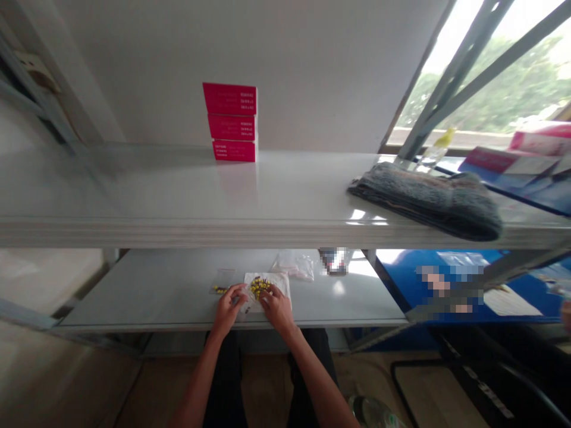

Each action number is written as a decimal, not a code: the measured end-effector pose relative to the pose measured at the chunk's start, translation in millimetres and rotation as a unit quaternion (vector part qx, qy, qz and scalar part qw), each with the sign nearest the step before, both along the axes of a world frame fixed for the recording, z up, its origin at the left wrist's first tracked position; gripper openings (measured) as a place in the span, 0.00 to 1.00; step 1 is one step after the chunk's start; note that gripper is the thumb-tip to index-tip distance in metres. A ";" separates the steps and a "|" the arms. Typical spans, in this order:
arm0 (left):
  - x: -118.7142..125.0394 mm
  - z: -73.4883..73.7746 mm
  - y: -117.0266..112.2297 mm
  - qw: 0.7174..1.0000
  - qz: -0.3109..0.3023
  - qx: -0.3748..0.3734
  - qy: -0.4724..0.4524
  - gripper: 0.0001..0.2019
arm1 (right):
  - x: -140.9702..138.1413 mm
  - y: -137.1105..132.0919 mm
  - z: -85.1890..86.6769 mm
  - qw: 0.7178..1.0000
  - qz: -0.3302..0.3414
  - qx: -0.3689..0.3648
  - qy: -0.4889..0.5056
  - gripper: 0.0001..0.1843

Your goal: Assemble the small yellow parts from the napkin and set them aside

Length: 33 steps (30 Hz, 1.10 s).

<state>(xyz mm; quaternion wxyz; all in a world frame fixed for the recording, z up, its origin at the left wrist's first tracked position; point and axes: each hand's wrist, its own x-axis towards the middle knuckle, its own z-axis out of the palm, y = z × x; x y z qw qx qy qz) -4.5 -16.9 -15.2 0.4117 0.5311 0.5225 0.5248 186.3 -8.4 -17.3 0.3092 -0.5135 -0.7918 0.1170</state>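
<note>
On the lower white shelf (156, 291) lies a white sheet (281, 282) with a pile of small yellow pieces (259, 286) on it. My left hand (229, 308) rests at the sheet's left edge, fingers curled in a pinch near the pile. My right hand (276, 306) lies on the sheet just right of the pile, fingers bent down onto the pieces. What the fingers grip is too small to make out. A small clear bag (222, 282) with a few yellow pieces lies left of my left hand.
Clear plastic bags (295, 263) lie behind the sheet. On the upper shelf (178, 202) stand three stacked pink boxes (232, 122) and a folded grey towel (428, 199). Blue packaging (526, 172) sits at right by the window.
</note>
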 end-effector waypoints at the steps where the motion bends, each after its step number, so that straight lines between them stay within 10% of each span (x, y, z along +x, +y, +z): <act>1: 0.1 -0.6 0.2 1.000 -0.002 -0.004 -0.007 0.23 | -0.4 0.3 0.4 1.000 0.006 0.002 0.001 0.09; 16: -0.5 -3.3 1.4 1.000 0.000 -0.008 0.000 0.24 | -6.9 5.5 16.4 0.982 0.010 -0.031 0.188 0.07; 27: -0.7 0.7 1.0 1.000 -0.025 -0.006 -0.004 0.23 | -14.0 5.6 25.8 0.950 0.133 -0.051 0.277 0.10; 33: -2.6 -1.4 1.1 0.998 0.041 0.009 -0.048 0.21 | -9.4 6.6 19.5 0.985 0.035 -0.032 0.163 0.12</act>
